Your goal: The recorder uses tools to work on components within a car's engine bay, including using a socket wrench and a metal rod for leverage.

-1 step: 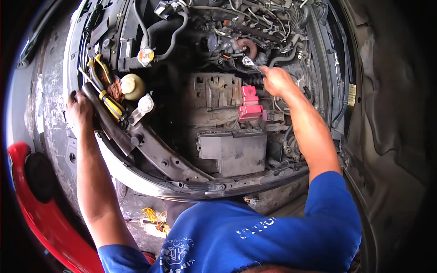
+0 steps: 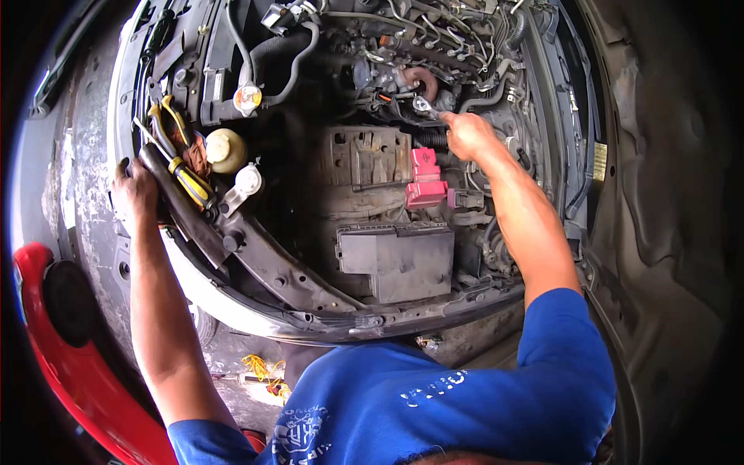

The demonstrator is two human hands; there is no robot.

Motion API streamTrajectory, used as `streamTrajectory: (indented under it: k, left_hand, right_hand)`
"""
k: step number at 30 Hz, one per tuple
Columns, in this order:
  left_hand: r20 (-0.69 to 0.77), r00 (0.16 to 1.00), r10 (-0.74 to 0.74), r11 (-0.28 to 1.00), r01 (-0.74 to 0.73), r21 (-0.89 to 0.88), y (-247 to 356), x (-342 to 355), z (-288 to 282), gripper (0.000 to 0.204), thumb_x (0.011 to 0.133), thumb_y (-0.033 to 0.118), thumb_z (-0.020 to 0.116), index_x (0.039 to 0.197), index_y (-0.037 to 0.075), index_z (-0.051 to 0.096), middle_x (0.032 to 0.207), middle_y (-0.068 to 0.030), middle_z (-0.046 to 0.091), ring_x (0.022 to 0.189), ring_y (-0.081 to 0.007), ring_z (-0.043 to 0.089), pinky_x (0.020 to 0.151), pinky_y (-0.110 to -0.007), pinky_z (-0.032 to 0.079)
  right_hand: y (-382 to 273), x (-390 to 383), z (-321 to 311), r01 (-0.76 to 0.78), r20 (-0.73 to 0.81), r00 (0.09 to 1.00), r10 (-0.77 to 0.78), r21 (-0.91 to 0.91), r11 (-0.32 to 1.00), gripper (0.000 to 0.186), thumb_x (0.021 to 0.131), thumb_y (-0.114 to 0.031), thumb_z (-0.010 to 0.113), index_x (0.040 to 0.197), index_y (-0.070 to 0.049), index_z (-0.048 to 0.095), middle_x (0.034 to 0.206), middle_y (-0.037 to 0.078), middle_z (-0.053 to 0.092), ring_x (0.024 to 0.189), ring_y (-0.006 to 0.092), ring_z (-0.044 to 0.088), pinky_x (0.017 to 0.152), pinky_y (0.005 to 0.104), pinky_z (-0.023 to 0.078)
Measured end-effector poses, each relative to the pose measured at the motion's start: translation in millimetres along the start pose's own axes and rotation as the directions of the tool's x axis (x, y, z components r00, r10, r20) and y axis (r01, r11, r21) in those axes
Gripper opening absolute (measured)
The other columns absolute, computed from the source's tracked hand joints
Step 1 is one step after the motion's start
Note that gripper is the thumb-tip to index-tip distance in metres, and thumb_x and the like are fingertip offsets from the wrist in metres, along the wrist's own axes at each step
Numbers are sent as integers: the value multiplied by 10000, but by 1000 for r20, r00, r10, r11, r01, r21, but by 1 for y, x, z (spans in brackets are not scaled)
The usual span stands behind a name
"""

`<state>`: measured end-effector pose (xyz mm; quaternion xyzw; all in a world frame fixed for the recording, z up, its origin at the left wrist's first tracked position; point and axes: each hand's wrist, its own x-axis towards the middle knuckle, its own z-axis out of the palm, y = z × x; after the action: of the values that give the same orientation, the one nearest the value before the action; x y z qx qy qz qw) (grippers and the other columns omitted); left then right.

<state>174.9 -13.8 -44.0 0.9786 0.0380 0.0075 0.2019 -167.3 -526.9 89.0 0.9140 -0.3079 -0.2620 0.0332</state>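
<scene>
My right hand [image 2: 471,137] is closed around the handle of a ratchet wrench [image 2: 422,105]. The round silver head of the wrench lies against engine parts beside a rusty curved pipe [image 2: 421,79]; what it sits on is hidden. At the far left, my left hand [image 2: 135,190] is curled on the front edge of the car [image 2: 203,280], next to a black hose-like strip [image 2: 186,221]. Just right of this hand lie pliers with yellow and black handles [image 2: 174,120] and a yellow and black screwdriver [image 2: 191,183].
A cream cap [image 2: 225,149] and a white cap [image 2: 248,179] stand near the tools. Red plastic covers [image 2: 425,190] and a black fuse box cover [image 2: 411,263] lie nearer me, beside a rusty metal tray [image 2: 368,151]. A red car part [image 2: 66,364] stands at the lower left.
</scene>
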Motion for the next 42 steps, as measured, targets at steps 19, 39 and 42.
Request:
streamTrajectory:
  k: [19,39,42]
  left_hand:
    - [13,999,-49,992,47,119,-22,-8,4,770,956,668,505,1497,120,474,1510,-218,456,1388,-392,450,1129,-506,373]
    - [-16,999,37,999,-37,39,-32,-5,3,707,974,594,540,1414,41,535,1405,-269,530,1327,-406,484,1122,-455,372]
    - [-15,1000,7,1000,-6,22,-20,-8,6,700,976,590,539,1409,39,539,1396,-265,536,1328,-402,482,1115,-452,377]
  right_hand:
    - [-18,100,53,-68,40,997,72,-88,994,337,984,-176,489,1272,-123,656,1240,161,696,1174,349,660,962,454,556]
    - [-21,105,47,-53,33,998,55,-54,997,355,980,-161,497,1304,-109,633,1289,219,649,1183,361,653,972,454,553]
    - [-18,108,48,-71,30,997,74,-75,995,347,984,-164,495,1294,-108,642,1253,214,675,1182,354,657,980,452,551]
